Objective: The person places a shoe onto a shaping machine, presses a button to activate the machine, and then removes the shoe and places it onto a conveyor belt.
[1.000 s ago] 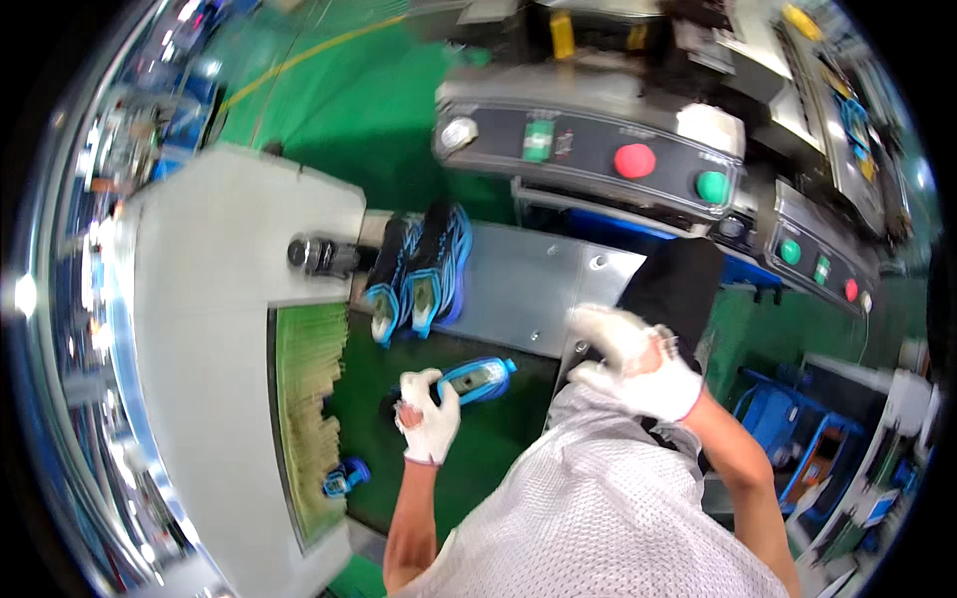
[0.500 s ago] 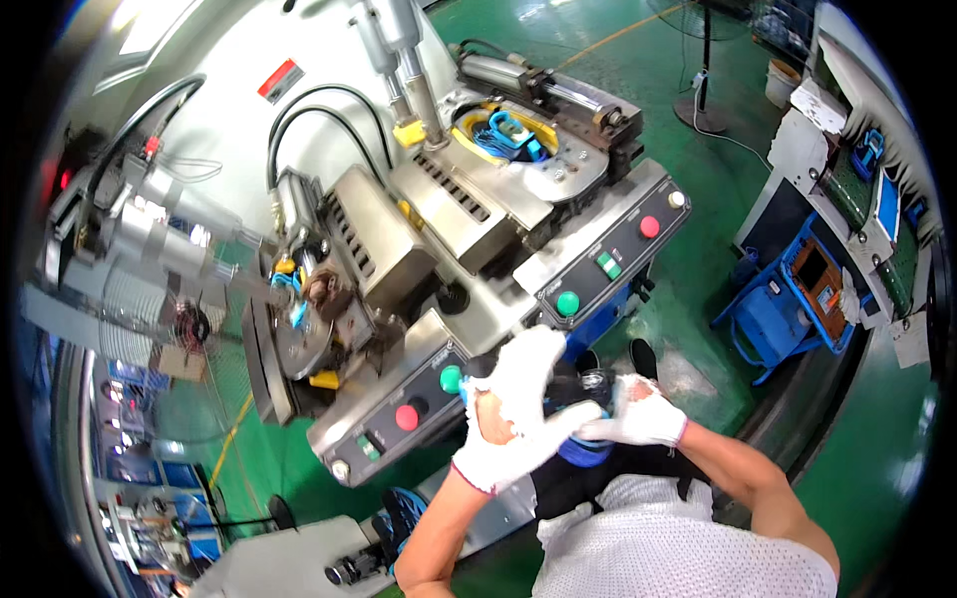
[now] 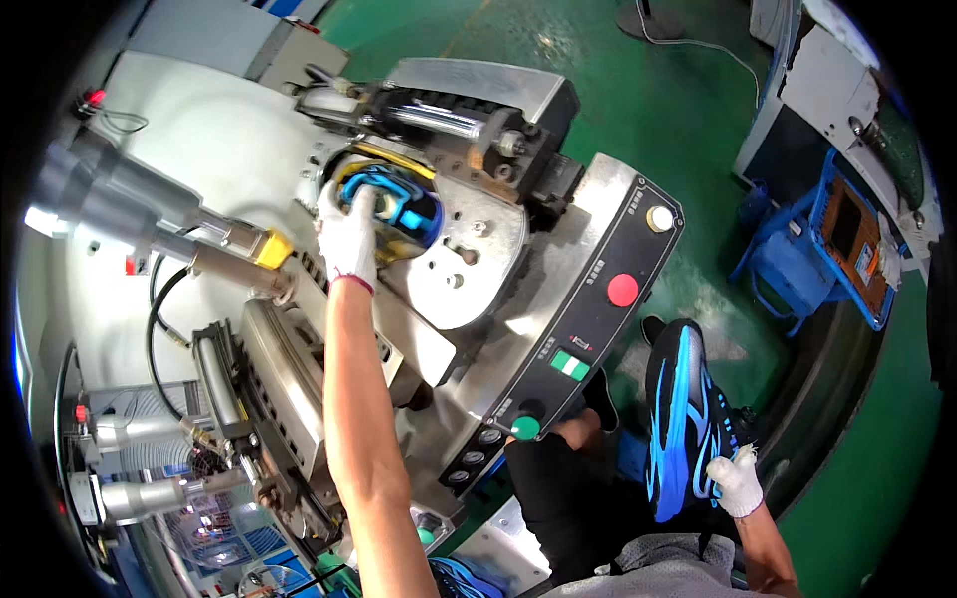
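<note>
My left hand (image 3: pixel 351 231), in a white glove, reaches far up into the grey press machine (image 3: pixel 478 249) and grips a black and blue shoe (image 3: pixel 404 211) seated in the machine's round holder. My right hand (image 3: pixel 736 482), also gloved, hangs low at my right side and holds a second black and blue shoe (image 3: pixel 681 414) by its heel end, sole edge turned toward me. My left forearm runs up the middle of the view.
The machine's slanted control panel (image 3: pixel 588 329) carries a red button (image 3: pixel 622 290), a green switch (image 3: pixel 569 365) and a green button (image 3: pixel 524 428). Cylinders and hoses (image 3: pixel 209 244) stand left. A blue cart (image 3: pixel 827 249) stands on the green floor at right.
My view has swung onto the machine. My left hand left my chest and stretched up to the shoe in the holder. My right hand dropped to my side with the other shoe.
</note>
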Action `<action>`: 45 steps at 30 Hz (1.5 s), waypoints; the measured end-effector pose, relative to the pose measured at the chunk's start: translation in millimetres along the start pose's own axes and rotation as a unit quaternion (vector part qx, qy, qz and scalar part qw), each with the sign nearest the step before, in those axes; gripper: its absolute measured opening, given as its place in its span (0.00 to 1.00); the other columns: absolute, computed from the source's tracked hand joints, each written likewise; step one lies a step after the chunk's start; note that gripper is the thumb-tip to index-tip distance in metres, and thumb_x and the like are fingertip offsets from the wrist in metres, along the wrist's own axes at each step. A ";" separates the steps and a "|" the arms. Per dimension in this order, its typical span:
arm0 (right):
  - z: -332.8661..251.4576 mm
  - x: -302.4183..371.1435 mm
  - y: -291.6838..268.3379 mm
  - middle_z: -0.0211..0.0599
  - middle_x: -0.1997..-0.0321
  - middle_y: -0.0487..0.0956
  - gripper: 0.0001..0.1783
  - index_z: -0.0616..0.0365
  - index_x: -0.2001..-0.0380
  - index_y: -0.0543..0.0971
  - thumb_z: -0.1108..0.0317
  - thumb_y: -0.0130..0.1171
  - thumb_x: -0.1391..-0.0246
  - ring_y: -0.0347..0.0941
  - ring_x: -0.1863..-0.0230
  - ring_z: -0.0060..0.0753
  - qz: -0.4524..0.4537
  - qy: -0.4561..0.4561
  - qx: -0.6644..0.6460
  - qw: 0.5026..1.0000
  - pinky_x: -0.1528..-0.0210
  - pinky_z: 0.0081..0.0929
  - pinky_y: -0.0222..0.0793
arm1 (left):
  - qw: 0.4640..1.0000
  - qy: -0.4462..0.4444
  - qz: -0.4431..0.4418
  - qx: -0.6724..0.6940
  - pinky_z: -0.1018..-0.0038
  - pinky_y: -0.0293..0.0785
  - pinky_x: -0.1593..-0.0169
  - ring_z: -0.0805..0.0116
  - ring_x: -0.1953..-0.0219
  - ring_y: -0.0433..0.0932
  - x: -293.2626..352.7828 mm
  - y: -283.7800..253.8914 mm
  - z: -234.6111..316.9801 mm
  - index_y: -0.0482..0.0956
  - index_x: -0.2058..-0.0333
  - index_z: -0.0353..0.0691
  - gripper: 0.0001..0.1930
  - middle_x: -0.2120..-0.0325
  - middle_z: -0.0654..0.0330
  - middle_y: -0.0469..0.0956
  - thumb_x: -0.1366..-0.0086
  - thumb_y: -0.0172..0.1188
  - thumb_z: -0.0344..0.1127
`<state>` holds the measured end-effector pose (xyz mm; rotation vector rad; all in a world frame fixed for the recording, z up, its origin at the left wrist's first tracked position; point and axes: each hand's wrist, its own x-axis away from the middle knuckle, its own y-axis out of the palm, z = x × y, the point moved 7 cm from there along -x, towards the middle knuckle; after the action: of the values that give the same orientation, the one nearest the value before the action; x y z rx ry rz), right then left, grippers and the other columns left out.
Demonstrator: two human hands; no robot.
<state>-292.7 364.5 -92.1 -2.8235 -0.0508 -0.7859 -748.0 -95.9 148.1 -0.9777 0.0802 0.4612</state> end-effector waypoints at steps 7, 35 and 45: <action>0.4 -14.4 2.1 0.27 0.78 0.66 0.12 0.54 0.73 0.76 0.64 0.69 0.58 0.62 0.77 0.31 0.015 -0.001 -0.012 1.000 0.74 0.36 0.58 | 0.997 0.027 0.066 0.009 0.64 0.75 0.43 0.58 0.50 0.82 -36.2 29.4 -7.4 0.81 0.41 0.44 0.19 0.50 0.51 0.84 0.26 0.58 0.43; -543.0 -168.6 169.8 0.48 0.55 0.86 0.38 0.68 0.56 0.84 0.37 0.70 0.49 0.82 0.55 0.36 0.053 -0.336 0.333 0.880 0.49 0.37 0.76 | 0.936 0.027 -0.189 0.295 0.45 0.65 0.28 0.50 0.43 0.80 517.0 -113.6 -105.3 0.87 0.55 0.44 0.18 0.53 0.55 0.82 0.46 0.73 0.28; -525.8 -328.6 317.0 0.48 0.38 0.81 0.36 0.60 0.44 0.81 0.41 0.61 0.45 0.78 0.37 0.47 0.033 -0.292 0.626 0.723 0.36 0.42 0.74 | 0.939 0.001 -0.165 0.301 0.49 0.64 0.26 0.53 0.45 0.81 500.0 -122.4 -107.7 0.88 0.61 0.40 0.18 0.57 0.55 0.83 0.53 0.68 0.20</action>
<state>-812.9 -48.3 117.4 -1.5829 -0.4011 0.2266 -232.4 -70.9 48.0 -0.3747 0.0527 0.1069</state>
